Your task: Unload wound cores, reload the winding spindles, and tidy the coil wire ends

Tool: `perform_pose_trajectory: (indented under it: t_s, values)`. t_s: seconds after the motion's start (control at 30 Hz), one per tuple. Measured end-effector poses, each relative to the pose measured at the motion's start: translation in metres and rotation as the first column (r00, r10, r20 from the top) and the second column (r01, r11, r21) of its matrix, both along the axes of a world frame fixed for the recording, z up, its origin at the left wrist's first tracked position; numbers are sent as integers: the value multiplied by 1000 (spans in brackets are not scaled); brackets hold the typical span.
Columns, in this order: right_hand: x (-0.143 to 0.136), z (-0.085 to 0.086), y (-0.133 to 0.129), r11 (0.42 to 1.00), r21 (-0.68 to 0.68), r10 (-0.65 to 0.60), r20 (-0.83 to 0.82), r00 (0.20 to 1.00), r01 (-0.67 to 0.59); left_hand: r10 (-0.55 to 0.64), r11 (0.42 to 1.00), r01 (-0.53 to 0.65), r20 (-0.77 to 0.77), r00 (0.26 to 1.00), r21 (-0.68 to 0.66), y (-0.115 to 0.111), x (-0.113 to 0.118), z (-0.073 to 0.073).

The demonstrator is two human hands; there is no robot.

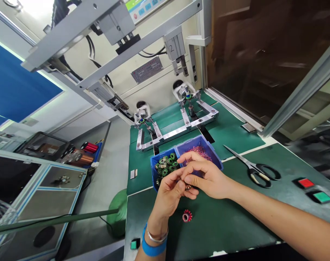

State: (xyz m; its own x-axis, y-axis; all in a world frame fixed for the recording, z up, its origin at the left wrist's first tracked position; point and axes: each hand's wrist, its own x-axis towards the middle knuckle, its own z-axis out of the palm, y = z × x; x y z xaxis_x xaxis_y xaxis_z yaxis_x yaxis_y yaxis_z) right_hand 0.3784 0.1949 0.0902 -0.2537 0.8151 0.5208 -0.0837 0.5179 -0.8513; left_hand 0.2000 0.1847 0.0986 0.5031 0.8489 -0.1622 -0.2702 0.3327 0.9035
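Observation:
My left hand (pixel 169 194) is closed around a small copper-wound motor stator (pixel 188 187), mostly hidden by the fingers. My right hand (pixel 208 177) pinches at the top of the same piece with thumb and forefinger; any wire end between them is too small to tell. Below the hands, a red-toothed stator (pixel 187 215) lies on the green mat (pixel 222 224). Just beyond my left hand, a blue bin (pixel 155 177) holds several green-toothed stators (pixel 165 166). Beside it, partly behind my right hand, a second blue bin (pixel 218 161) contains reddish wire scraps (pixel 201 151).
Black-handled scissors (pixel 253 168) lie on the right. Farther right are a red button (pixel 305 182) and a green button (pixel 322 197); another green button (pixel 133 244) is at front left. Behind the bins stands a metal two-station fixture (pixel 176 134), under a machine frame (pixel 143 43).

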Motion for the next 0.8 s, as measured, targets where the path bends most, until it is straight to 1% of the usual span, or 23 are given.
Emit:
perform_pose_trajectory:
  t_s: [0.13, 0.4, 0.53, 0.67, 0.8]
  values:
    - [3, 4, 2, 1000, 18, 12, 14, 1000, -13, 9, 999, -7, -68, 998, 32, -1, 0, -1]
    - [5, 4, 4, 999, 38, 29, 31, 999, -30, -48, 997, 55, -111, 993, 57, -3, -1, -3]
    - [6, 4, 5, 998, 48, 26, 41, 999, -28, -17, 996, 30, -152, 988, 83, -3, 0, -4]
    - [8, 3, 7, 998, 55, 12, 7, 1000, -13, 36, 992, -10, -201, 979, 129, -4, 6, -1]
    - [8, 3, 7, 998, 64, -13, -42, 999, 16, 24, 992, 3, -216, 976, 123, -5, 10, 4]
